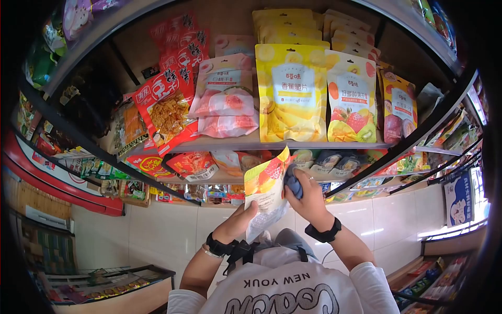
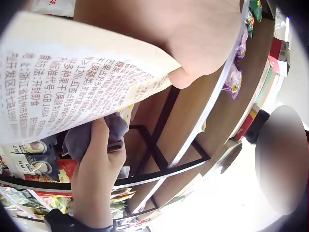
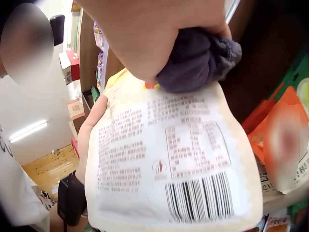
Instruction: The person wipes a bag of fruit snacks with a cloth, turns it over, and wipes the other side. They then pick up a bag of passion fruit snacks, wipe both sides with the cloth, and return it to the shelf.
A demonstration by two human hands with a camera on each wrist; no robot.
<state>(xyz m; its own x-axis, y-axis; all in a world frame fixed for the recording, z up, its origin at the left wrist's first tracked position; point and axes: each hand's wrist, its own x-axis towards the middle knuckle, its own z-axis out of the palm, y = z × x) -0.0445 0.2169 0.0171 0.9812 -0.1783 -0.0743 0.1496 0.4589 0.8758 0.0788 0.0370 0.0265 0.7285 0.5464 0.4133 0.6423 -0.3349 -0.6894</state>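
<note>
Nearby, at about 8 o'clock from the tilted fruit bag (image 1: 266, 198) held before the shelf (image 1: 225, 143), the left hand (image 1: 236, 222) grips its edge, thumb on the printed back and the other fingers hidden behind, while at 3 o'clock the right hand (image 1: 307, 198) has its fingers curled round a dark cloth (image 1: 294, 184). For this apparent wiping, a firm but gentle left grip should prevent crumpling, with the cloth pressed flat. Farther off, toward 12 o'clock, a yellow banana bag (image 1: 291, 104) stands, best not knocked.
</note>
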